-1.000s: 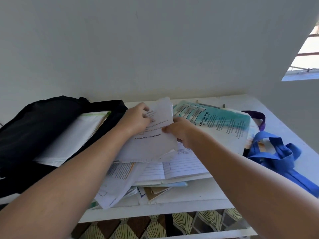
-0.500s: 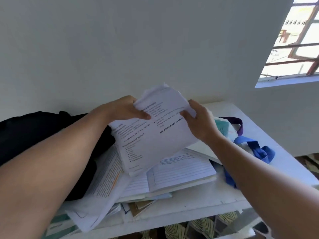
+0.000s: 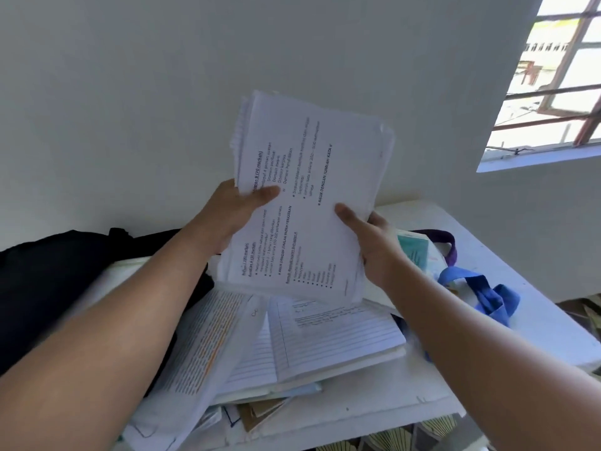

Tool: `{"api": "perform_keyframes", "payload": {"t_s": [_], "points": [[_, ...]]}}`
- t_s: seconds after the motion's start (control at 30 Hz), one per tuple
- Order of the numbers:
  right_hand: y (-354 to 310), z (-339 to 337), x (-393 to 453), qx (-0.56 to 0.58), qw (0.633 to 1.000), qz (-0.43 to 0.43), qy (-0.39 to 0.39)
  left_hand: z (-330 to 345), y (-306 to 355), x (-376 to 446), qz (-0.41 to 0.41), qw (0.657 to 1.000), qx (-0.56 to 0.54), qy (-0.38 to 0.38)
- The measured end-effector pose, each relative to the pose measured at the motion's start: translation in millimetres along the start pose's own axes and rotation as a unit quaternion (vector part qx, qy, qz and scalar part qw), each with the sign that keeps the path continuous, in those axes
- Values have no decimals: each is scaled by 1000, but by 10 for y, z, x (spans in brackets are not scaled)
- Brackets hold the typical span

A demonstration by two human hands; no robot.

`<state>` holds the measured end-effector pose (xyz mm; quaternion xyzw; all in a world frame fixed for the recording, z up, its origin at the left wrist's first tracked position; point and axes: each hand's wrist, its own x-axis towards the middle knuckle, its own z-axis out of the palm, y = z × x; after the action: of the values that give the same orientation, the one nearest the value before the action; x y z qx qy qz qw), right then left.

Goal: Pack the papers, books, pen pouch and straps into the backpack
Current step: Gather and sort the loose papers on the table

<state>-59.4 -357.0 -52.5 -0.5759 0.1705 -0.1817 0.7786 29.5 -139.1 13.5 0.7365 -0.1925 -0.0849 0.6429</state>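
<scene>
A thick stack of printed papers (image 3: pixel 309 177) stands upright in the air above the table. My left hand (image 3: pixel 234 213) grips its left edge, thumb across the front page. My right hand (image 3: pixel 370 245) holds the lower right edge from below. The black backpack (image 3: pixel 55 281) lies at the left of the table, partly behind my left arm. Under the stack lie an open lined notebook (image 3: pixel 325 340) and more loose papers (image 3: pixel 195 362). A teal-covered book (image 3: pixel 413 252) sits behind my right hand. A blue strap (image 3: pixel 484 294) and a purple strap (image 3: pixel 445 242) lie at the right.
The white table (image 3: pixel 536 323) stands against a white wall. A barred window (image 3: pixel 559 76) is at the upper right. Brown booklets (image 3: pixel 260 415) poke out under the pile near the front edge. Patterned floor tiles (image 3: pixel 390 441) show below the table.
Both hands have lifted the stack of papers off the pile and turned it upright, higher above the table. The view has swung to the right, showing more of the window.
</scene>
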Motion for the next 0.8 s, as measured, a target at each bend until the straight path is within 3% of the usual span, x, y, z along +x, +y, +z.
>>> {"api": "perform_keyframes", "payload": {"t_s": [0.17, 0.27, 0.4, 0.5, 0.63, 0.73, 0.8], "points": [[-348, 67, -21, -35, 991, -131, -13, 208, -123, -102, 50, 984, -132, 111], [-235, 77, -91, -40, 987, -151, -41, 360, -252, -146, 14, 975, -183, 122], [77, 15, -195, -144, 983, -84, -72, 439, -505, -230, -33, 984, -149, 89], [75, 37, -109, -166, 984, -55, -38, 343, -450, -223, -37, 993, -86, 77], [-4, 78, 98, -37, 999, 6, 4, 59, -418, -302, -72, 992, 17, 103], [-26, 109, 185, 64, 993, 100, -8, -173, -428, -397, -79, 986, -38, 139], [35, 132, 207, 80, 986, 144, -12, -289, -469, -472, -91, 979, -9, 180]]}}
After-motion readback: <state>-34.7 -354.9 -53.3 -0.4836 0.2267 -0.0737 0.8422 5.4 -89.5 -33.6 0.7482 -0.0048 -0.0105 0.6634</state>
